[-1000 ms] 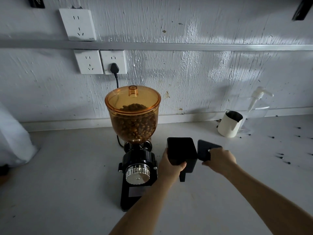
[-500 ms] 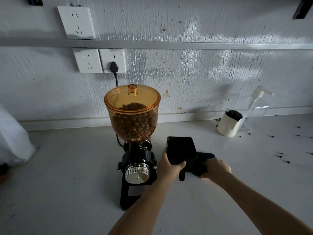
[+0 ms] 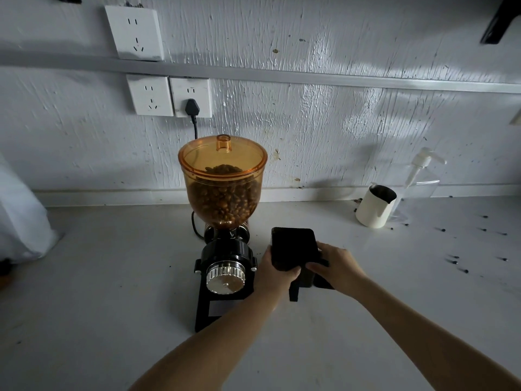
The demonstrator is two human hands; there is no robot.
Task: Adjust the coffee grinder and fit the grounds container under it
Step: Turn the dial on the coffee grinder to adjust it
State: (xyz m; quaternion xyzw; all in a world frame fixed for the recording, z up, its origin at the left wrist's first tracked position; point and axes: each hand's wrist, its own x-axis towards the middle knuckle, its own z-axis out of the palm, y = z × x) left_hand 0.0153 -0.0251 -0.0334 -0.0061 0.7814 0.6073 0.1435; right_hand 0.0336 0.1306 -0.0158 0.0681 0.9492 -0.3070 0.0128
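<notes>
Head view: the left hand (image 3: 277, 273) grips the container (image 3: 293, 248), which stands on the table (image 3: 112, 306) at the grinder's (image 3: 225, 266) 3 o'clock. The right hand (image 3: 338, 268), a second ago holding the lid apart, has brought it down against the container's right side, fingers curled round it. Fitting under the grinder is not yet done.

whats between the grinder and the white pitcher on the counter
In the head view, the black grounds container sits between the grinder and the white pitcher, gripped by the left hand and right hand. Beyond them, bare counter.
</notes>
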